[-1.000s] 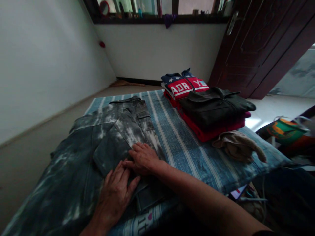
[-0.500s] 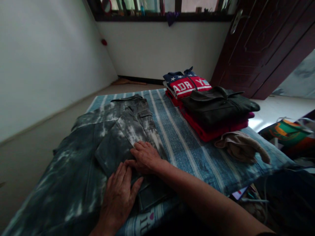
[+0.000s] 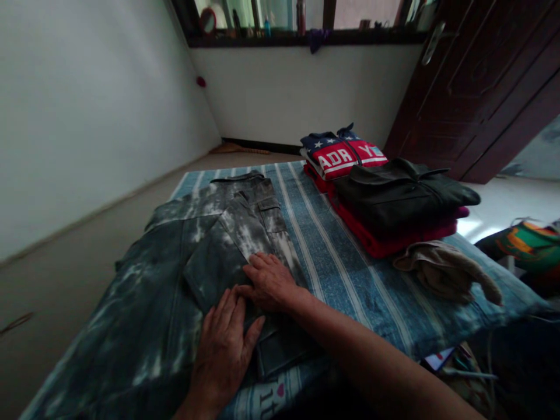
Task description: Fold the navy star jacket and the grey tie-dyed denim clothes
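The left hand (image 3: 225, 341) and right hand (image 3: 272, 283) lay palm-down, fingers extended, on the patchy grey garment (image 3: 149, 303) left on the striped cover (image 3: 324, 233), presumably to keep its overlapping layers flat.

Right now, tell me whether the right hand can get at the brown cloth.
Probably yes: the right hand rests on the mottled garment, and the striped cover lies flat between it and the brown cloth, which lies uncovered.
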`<action>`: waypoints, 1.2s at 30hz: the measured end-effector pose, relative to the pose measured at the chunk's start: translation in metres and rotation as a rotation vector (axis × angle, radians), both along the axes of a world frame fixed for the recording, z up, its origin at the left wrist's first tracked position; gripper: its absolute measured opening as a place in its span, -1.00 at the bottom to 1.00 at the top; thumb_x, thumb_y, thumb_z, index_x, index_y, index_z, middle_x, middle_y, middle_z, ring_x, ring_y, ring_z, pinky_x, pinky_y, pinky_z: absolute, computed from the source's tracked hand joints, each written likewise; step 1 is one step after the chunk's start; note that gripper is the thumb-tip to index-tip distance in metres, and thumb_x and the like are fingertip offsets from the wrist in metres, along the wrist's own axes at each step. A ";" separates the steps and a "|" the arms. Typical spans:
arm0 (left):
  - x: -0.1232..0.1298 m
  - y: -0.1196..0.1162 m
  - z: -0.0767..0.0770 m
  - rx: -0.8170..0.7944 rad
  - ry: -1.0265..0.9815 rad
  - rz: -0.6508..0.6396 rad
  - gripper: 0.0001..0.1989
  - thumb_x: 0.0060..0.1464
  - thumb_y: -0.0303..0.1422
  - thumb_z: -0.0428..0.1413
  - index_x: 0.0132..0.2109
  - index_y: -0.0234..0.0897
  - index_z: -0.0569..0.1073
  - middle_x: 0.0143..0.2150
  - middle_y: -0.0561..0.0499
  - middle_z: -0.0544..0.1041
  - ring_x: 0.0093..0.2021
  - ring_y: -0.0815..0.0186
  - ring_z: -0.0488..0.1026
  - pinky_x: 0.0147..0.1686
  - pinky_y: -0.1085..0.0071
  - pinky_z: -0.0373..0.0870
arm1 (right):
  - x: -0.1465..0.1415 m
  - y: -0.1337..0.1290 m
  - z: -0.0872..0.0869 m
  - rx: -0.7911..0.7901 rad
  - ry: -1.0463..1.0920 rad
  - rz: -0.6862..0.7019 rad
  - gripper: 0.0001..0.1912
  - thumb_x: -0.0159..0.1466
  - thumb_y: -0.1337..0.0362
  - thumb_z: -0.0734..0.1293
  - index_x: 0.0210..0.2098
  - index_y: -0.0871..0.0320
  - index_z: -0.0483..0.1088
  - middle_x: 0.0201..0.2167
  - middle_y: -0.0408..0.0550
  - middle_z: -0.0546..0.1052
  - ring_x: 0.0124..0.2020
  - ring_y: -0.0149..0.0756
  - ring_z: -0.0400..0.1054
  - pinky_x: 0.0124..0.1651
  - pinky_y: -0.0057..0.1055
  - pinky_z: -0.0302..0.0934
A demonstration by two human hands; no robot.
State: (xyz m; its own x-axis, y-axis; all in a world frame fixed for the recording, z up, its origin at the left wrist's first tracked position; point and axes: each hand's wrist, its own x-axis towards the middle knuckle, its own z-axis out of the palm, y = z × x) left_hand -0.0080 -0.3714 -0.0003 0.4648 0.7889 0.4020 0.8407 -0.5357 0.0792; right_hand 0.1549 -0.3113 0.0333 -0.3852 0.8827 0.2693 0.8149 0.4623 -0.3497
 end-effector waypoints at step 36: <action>-0.002 -0.015 0.006 0.256 0.156 0.035 -0.54 0.19 -0.19 0.00 0.10 -0.43 0.39 0.14 -0.24 0.45 0.14 0.07 0.40 -0.03 0.14 0.45 | -0.008 -0.008 -0.008 -0.219 0.053 0.010 -0.51 0.34 0.08 0.19 0.17 0.19 0.30 0.29 0.11 0.20 0.33 -0.01 -0.04 0.32 -0.07 -0.12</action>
